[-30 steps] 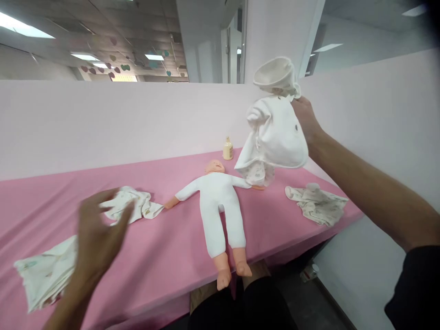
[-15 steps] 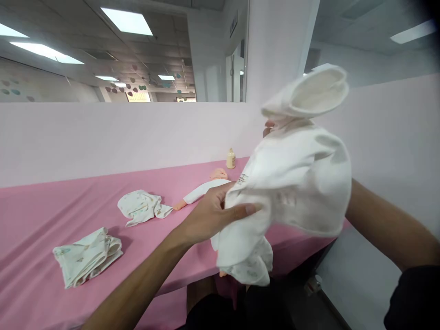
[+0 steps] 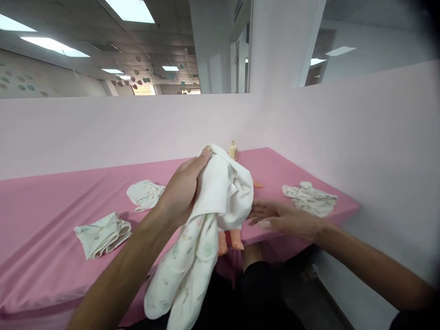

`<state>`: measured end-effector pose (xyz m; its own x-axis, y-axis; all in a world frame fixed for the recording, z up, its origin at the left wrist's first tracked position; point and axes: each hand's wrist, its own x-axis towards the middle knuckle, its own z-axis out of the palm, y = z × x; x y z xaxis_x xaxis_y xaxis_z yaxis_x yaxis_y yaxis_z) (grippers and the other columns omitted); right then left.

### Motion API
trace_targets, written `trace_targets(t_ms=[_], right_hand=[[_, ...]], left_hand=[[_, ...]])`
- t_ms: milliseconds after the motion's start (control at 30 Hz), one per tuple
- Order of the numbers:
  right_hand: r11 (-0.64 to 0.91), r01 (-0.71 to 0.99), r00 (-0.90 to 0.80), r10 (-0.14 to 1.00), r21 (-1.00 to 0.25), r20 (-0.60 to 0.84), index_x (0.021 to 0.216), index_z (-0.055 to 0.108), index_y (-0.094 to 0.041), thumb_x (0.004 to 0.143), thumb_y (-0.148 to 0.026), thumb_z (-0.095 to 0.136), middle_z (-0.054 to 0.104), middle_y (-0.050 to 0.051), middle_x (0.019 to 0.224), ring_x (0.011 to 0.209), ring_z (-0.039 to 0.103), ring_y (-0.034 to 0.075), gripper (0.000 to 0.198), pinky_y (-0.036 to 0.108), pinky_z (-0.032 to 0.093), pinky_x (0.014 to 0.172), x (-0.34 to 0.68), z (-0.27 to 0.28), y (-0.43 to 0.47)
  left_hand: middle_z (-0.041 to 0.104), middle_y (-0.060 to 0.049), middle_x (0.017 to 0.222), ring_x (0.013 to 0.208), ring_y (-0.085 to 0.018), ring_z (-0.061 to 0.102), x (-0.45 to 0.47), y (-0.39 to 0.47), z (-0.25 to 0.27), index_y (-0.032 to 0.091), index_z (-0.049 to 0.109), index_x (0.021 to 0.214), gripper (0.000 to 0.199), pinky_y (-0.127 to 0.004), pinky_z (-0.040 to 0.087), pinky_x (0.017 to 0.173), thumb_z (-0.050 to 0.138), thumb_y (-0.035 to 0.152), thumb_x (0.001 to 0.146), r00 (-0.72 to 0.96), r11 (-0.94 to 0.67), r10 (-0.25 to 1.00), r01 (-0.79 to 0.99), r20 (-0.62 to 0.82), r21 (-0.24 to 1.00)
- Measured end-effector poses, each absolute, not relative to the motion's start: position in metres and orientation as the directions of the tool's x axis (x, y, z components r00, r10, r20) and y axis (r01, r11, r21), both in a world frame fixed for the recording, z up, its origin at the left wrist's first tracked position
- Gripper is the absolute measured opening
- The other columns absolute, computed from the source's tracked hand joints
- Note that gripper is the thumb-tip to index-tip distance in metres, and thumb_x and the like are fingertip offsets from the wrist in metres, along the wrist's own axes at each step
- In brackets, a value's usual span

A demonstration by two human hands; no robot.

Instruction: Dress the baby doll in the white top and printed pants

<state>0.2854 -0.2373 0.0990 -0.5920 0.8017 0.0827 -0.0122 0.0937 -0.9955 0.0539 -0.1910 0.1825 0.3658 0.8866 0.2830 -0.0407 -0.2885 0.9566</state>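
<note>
A pink table (image 3: 51,215) carries three loose cloths and a doll (image 3: 231,238), mostly hidden behind the white garment (image 3: 220,197). The left hand (image 3: 182,190) grips that garment above the near edge; the right hand (image 3: 275,217) lies open, empty, beside it.

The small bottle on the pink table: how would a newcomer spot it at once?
Follow the pink table to its far edge against the pale partition wall. The small cream bottle stands upright there, just behind the white garment the left hand holds; it alone isn't cloth.
</note>
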Motion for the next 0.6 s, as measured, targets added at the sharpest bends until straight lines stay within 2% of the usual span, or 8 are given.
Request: trace_targets(t_ms=[67, 133, 233, 333, 433, 533, 600], right_hand=[[0.100, -0.051, -0.579, 0.808, -0.994, 0.112, 0.124, 0.065, -0.027, 0.086, -0.037, 0.072, 0.068, 0.005, 0.123, 0.121, 0.059, 0.023, 0.040, 0.042, 0.046, 0.105, 0.270, 0.096, -0.244], [0.106, -0.091, -0.491, 0.860, -0.990, 0.137, 0.114, 0.070, -0.025, 0.089, -0.040, 0.069, 0.071, 0.004, 0.114, 0.109, 0.064, 0.023, 0.029, 0.039, 0.050, 0.096, 0.260, 0.097, -0.246], [0.111, -0.134, -0.312, 0.938, -0.985, 0.149, 0.105, 0.072, -0.022, 0.088, -0.040, 0.070, 0.074, 0.005, 0.103, 0.090, 0.068, 0.021, 0.025, 0.034, 0.054, 0.078, 0.269, 0.108, -0.241], [0.170, -0.160, -0.051, 0.982, -0.972, 0.180, 0.104, 0.071, -0.022, 0.081, -0.033, 0.077, 0.073, 0.005, 0.101, 0.085, 0.067, 0.021, 0.026, 0.031, 0.054, 0.066, 0.300, 0.128, -0.232], [0.342, -0.144, 0.128, 0.937, -0.929, 0.325, 0.092, 0.070, -0.023, 0.081, -0.031, 0.077, 0.071, 0.004, 0.094, 0.084, 0.065, 0.020, 0.016, 0.031, 0.055, 0.068, 0.326, 0.149, -0.227], [0.494, -0.094, 0.198, 0.860, -0.865, 0.470, 0.081, 0.065, -0.024, 0.081, -0.033, 0.075, 0.066, 0.002, 0.085, 0.084, 0.064, 0.019, 0.014, 0.031, 0.055, 0.072, 0.336, 0.163, -0.225], [0.563, -0.048, 0.228, 0.811, -0.825, 0.539, 0.081, 0.062, -0.024, 0.082, -0.035, 0.075, 0.064, 0.000, 0.085, 0.087, 0.064, 0.018, 0.017, 0.030, 0.056, 0.074, 0.335, 0.168, -0.223]], left_hand=[[0.061, -0.003, 0.066, 0.065, -0.017, 0.061, 0.060, -0.197, 0.184, 0.015, 0.065, 0.091, 0.051, -0.029, 0.051, 0.062, 0.055, 0.065, 0.087, 0.392, -0.326, 0.866, -0.029, 0.310, 0.945], [0.061, -0.003, 0.068, 0.066, -0.016, 0.060, 0.061, -0.206, 0.187, 0.016, 0.065, 0.087, 0.046, -0.027, 0.049, 0.063, 0.055, 0.061, 0.089, 0.396, -0.409, 0.846, 0.050, 0.358, 0.911], [0.058, -0.001, 0.065, 0.062, -0.013, 0.054, 0.049, -0.219, 0.191, 0.017, 0.060, 0.072, 0.044, -0.023, 0.044, 0.058, 0.055, 0.056, 0.090, 0.316, -0.542, 0.831, 0.271, 0.458, 0.796], [0.053, 0.000, 0.060, 0.059, -0.011, 0.050, 0.025, -0.225, 0.187, 0.017, 0.052, 0.062, 0.047, -0.022, 0.041, 0.056, 0.056, 0.054, 0.090, 0.230, -0.542, 0.836, 0.480, 0.498, 0.690], [0.047, 0.001, 0.058, 0.058, -0.010, 0.044, 0.003, -0.225, 0.177, 0.016, 0.049, 0.060, 0.048, -0.021, 0.037, 0.055, 0.057, 0.054, 0.090, 0.158, -0.471, 0.862, 0.603, 0.482, 0.644], [0.040, 0.003, 0.058, 0.056, -0.008, 0.035, -0.009, -0.225, 0.169, 0.016, 0.048, 0.062, 0.043, -0.020, 0.030, 0.052, 0.057, 0.049, 0.090, 0.075, -0.401, 0.877, 0.658, 0.475, 0.637], [0.039, 0.003, 0.059, 0.056, -0.008, 0.033, -0.013, -0.226, 0.167, 0.016, 0.050, 0.065, 0.037, -0.020, 0.027, 0.049, 0.056, 0.044, 0.090, 0.017, -0.364, 0.881, 0.665, 0.474, 0.652]])
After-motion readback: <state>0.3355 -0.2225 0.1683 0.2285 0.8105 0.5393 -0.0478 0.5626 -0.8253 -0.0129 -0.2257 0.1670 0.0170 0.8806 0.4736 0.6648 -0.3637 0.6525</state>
